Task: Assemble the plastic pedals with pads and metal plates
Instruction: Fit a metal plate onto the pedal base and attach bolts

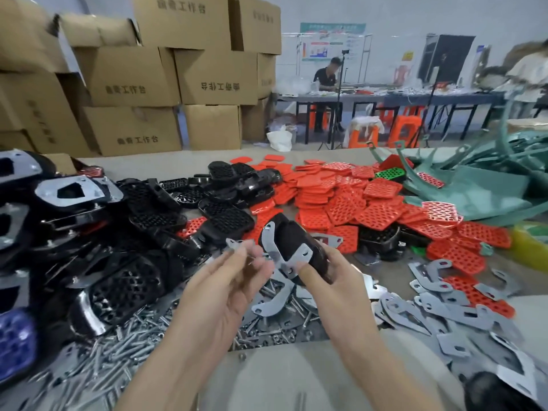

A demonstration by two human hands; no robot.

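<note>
Head view: right hand [335, 281] curls round the black pedal [292, 236], thumb pinning a metal plate [276, 251] on it — just left of the pedal, left hand [225, 281] pinches a second plate [235, 244]; light, stiff, probably slick, best held by edges.

We look across to a pale wall [385, 13] carrying a coloured poster [332, 40], with brown cardboard boxes [130, 75] stacked high on our left. Before the wall stands a long table [385, 99] on dark legs, a person [326, 75] seated behind it, orange stools [403, 129] and a tripod [338, 114] in front. A white bag [280, 139] lies on the floor [255, 140]
</note>
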